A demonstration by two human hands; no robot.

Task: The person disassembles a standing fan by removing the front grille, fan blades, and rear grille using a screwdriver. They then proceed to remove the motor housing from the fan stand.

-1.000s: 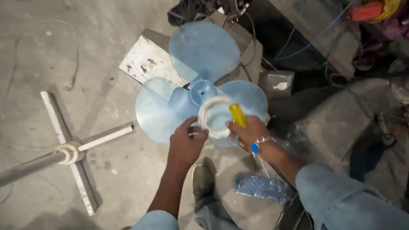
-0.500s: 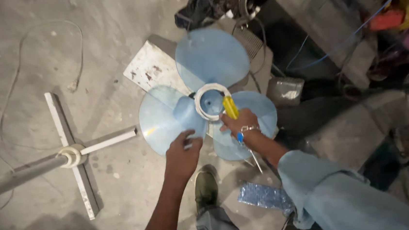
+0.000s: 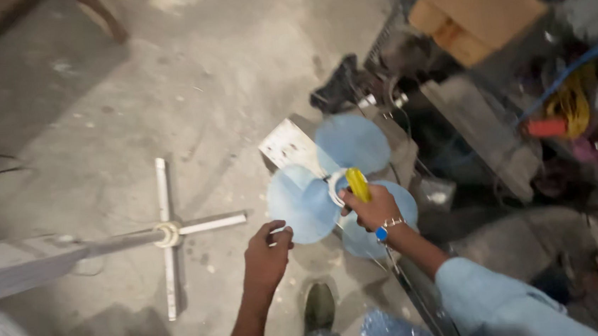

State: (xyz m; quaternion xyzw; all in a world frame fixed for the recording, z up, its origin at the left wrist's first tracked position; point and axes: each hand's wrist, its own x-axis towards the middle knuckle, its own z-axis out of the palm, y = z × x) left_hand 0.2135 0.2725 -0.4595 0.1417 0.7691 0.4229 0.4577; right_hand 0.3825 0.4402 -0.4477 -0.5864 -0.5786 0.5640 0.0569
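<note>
Hands over floor: right hand (image 3: 373,208) fisted on yellow screwdriver handle (image 3: 357,183) at hub of pale-blue three-blade plastic fan (image 3: 329,187); left hand (image 3: 266,252), fingers loosely curled, touching lower-left blade edge.

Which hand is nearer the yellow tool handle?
Right. The right hand grips the yellow handle at the fan blade hub; the left hand sits below the blade's left lobe, apart from the handle.

1 head camera — high, looking steeply down at the floor (image 3: 164,79).
</note>
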